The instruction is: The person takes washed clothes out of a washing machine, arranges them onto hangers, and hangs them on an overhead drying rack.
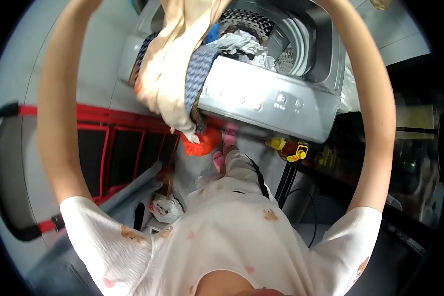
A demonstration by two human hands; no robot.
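Both of my arms reach up past the top edge, so neither of my hands is in view. A long cream cloth garment (170, 79) hangs down from the top edge, left of centre; what holds it up is hidden. It drapes over the left side of a silver top-loading washing machine (266, 101). Beside it, a blue patterned cloth (197, 71) lies over the machine's front edge. The drum stands uncovered, with crumpled white laundry (246, 44) and a bit of blue cloth (213, 33) inside.
A red-framed folding rack or cart (106, 160) stands at left. On the floor are an orange-red bag (202, 142) and a white plastic bag (166, 208). Yellow-capped bottles (295, 150) stand near a dark shelf (325, 172) at right. My feet wear pink slippers (218, 160).
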